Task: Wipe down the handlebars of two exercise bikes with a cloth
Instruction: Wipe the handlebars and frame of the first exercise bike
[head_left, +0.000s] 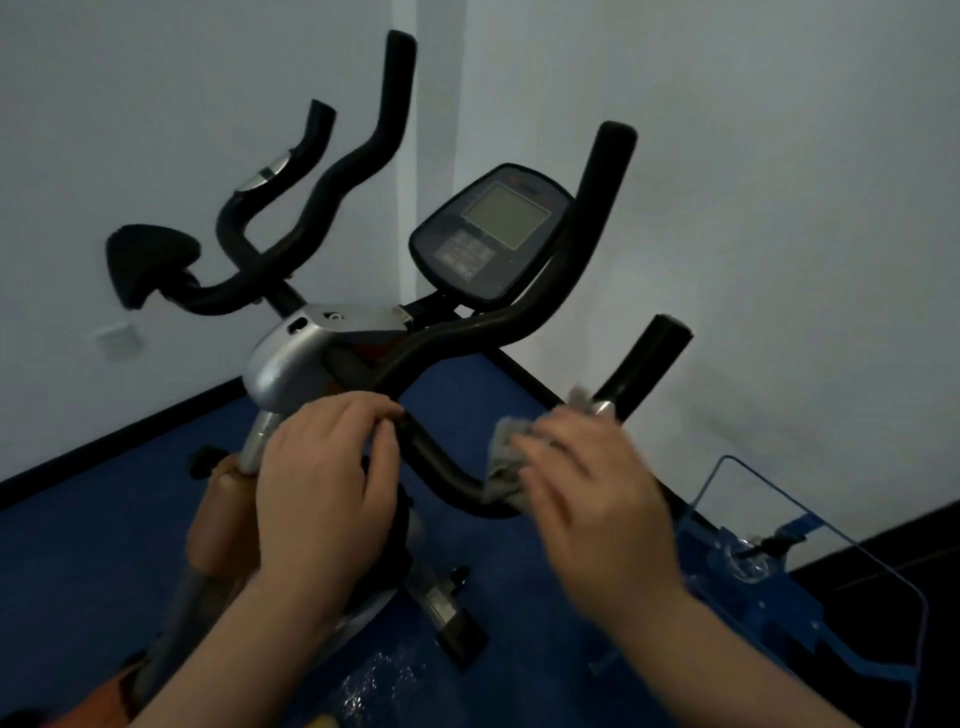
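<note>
I see a blue metal frame with a clear plastic panel (810, 597) lower right, and a pale wall socket (118, 340) at left.

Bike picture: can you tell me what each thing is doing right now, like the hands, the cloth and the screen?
Left hand: curled round the handlebar near the middle.
Right hand: presses the cloth against the bar's right side, blurred.
Cloth: grey, crumpled, wrapped on the bar.
Screen: blank, nothing showing.
Far handlebars: untouched.
</note>
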